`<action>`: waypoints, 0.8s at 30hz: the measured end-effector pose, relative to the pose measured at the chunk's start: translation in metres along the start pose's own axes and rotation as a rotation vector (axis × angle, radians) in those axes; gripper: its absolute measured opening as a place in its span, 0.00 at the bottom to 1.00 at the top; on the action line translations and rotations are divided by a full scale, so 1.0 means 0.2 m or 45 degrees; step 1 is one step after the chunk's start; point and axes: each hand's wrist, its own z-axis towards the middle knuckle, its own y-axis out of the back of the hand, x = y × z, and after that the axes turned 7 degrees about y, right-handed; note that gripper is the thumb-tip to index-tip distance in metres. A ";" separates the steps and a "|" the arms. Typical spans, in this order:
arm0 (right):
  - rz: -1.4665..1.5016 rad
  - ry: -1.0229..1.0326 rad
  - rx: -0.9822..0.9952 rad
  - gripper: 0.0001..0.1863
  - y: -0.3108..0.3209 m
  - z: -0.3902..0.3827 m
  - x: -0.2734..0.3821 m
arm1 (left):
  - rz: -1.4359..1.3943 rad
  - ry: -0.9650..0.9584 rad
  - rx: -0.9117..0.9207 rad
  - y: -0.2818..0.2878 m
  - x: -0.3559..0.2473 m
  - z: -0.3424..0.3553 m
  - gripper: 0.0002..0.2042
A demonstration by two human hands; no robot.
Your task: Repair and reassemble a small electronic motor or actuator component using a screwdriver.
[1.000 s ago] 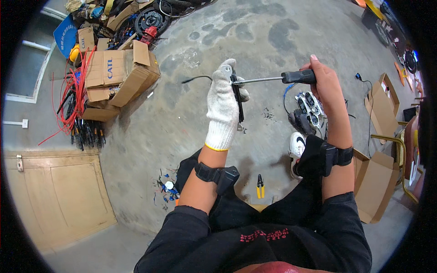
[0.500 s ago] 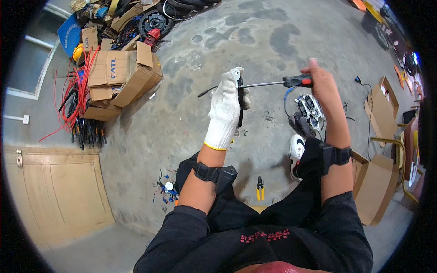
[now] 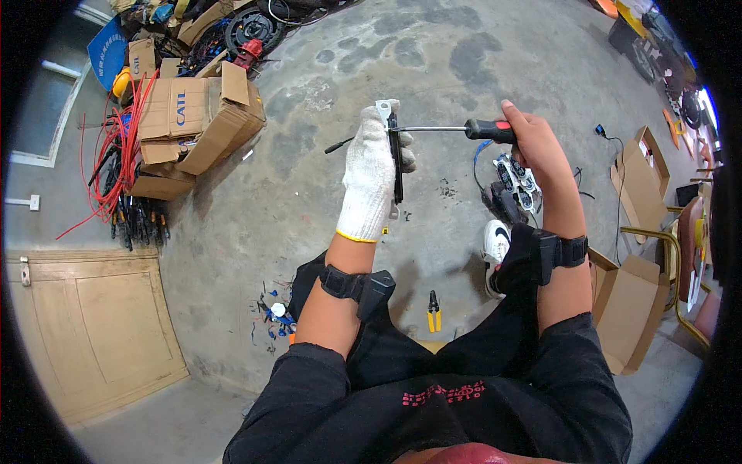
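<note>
Seen from the head camera: a flat black panel (image 3: 397, 158) was held upright over the concrete floor (image 3: 325, 69), clamped in the gloved left hand (image 3: 371, 178). A screwdriver (image 3: 456, 129) was gripped in the bare right hand (image 3: 533, 139), its shaft laid level against the panel's upper end. A screw appeared to be under way; steady, square pressure would be called for next

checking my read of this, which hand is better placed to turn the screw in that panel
Right. The right hand already grips the screwdriver by its handle, shaft running level to the black panel. The gloved left hand is wrapped around that panel, holding it on edge.
</note>
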 end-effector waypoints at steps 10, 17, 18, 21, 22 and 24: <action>0.197 0.356 0.017 0.25 0.00 -0.03 0.03 | -0.021 0.011 -0.043 0.06 -0.03 0.01 0.27; 0.482 0.646 -0.053 0.20 -0.04 -0.02 -0.01 | -0.026 -0.026 -0.004 0.06 -0.03 -0.03 0.27; 0.608 0.707 0.020 0.22 -0.02 -0.02 0.00 | 0.008 -0.031 -0.006 0.06 -0.03 -0.02 0.27; 0.350 0.690 0.016 0.20 0.00 -0.03 0.02 | 0.015 0.026 -0.024 0.07 -0.03 0.00 0.26; 0.264 0.566 0.036 0.20 -0.01 -0.03 0.02 | 0.010 0.073 -0.068 0.07 -0.03 0.00 0.24; 0.003 0.134 -0.086 0.23 -0.02 -0.03 0.01 | 0.013 0.039 -0.032 0.07 -0.02 0.01 0.24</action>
